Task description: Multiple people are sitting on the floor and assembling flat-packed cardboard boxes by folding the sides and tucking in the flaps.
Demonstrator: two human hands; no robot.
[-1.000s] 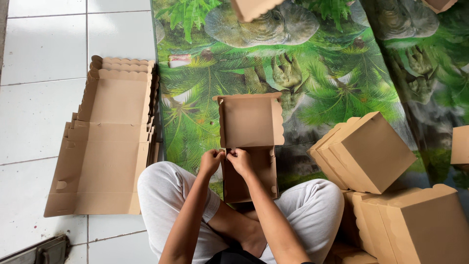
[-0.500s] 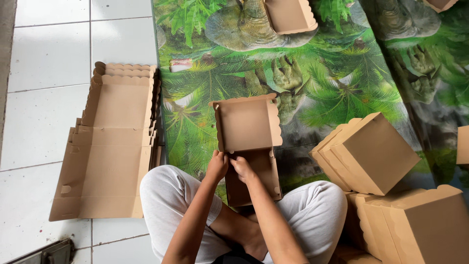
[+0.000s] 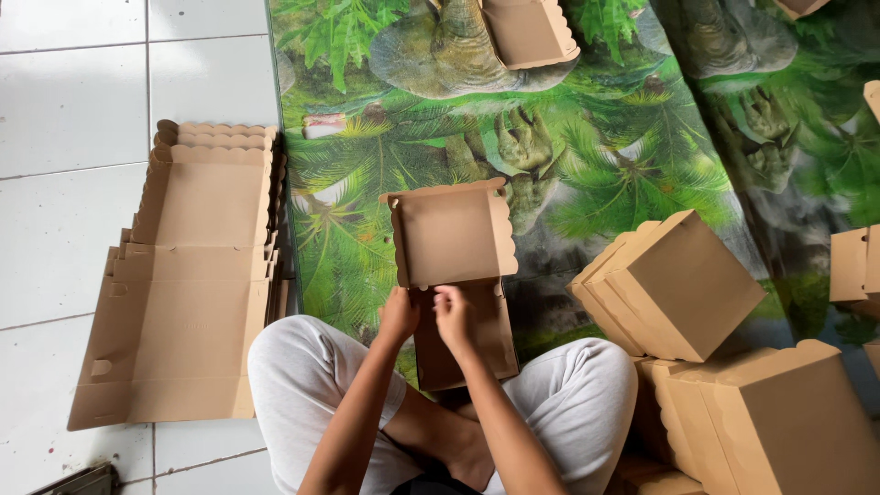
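I sit cross-legged on a green leaf-print mat with a brown cardboard box in front of my knees. Its scalloped lid stands open, facing up. My left hand pinches the box's left edge where lid and base meet. My right hand grips the middle of that same fold line, fingers curled over the base panel. Both hands touch the cardboard close together.
A stack of flat unfolded box blanks lies on the white floor tiles to my left. Several folded boxes pile up at my right knee. Another open box lies at the mat's far edge.
The view has shifted slightly, so the far box comes further into sight. My hands stay at the fold line, the right one having moved a little further over the base.
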